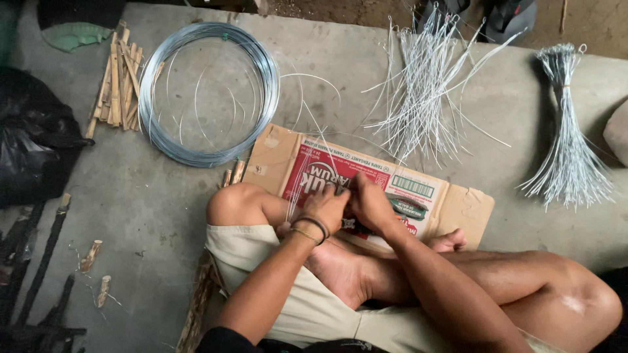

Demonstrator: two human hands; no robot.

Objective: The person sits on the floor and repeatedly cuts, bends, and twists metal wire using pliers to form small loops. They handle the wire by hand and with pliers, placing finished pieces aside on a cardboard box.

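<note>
Thin silver wire being worked over flattened brown cardboard

The thin silver wire [307, 147] is pinched by both the left hand [325, 208] and right hand [371, 204], fingers clenched; bending appears underway, so a steady grip is needed.

Both hands, left hand [325, 208] and right hand [370, 202], meet on a wire [307, 140] over the cardboard [458, 206]. Wire coil [208, 95] behind-left of the grip, sticks [118, 82] left of the coil. Loose cut wires [418, 91] behind-right. Tied wire bundle [568, 131] far right.
</note>
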